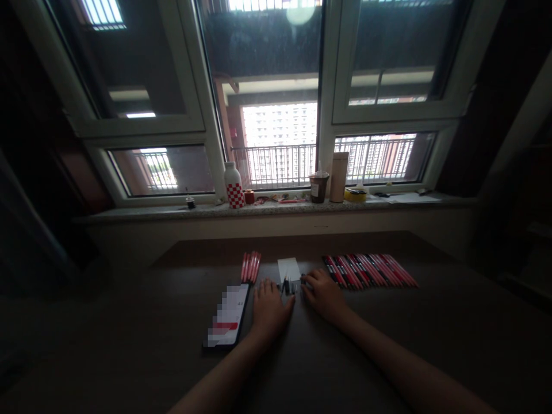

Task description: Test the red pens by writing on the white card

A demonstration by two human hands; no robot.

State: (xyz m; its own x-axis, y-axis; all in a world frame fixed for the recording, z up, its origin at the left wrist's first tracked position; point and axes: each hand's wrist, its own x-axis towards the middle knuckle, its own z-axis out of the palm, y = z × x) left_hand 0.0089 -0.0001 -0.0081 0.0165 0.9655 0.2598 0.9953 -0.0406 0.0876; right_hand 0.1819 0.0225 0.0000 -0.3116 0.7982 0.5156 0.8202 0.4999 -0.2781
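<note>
My left hand [270, 306] lies palm down on the dark table [388, 345], fingers stretched out flat, right of a phone [228, 313]. My right hand [322, 292] rests beside it with fingers curled, touching small dark pen parts [290, 286] that lie between the two hands. What the right fingers hold, if anything, is too small to make out. A white paper slip [288, 268] sits just beyond the parts. A small bunch of red pens [250, 267] lies to the left, and a long row of several red pens [371, 271] to the right.
A stone window sill [172, 211] runs behind the table. On it stand a white bottle with red checks [234, 185], a brown drink cup [318, 186], a tall beige flask [338, 176], a yellow tape roll [355, 195] and papers [409, 198].
</note>
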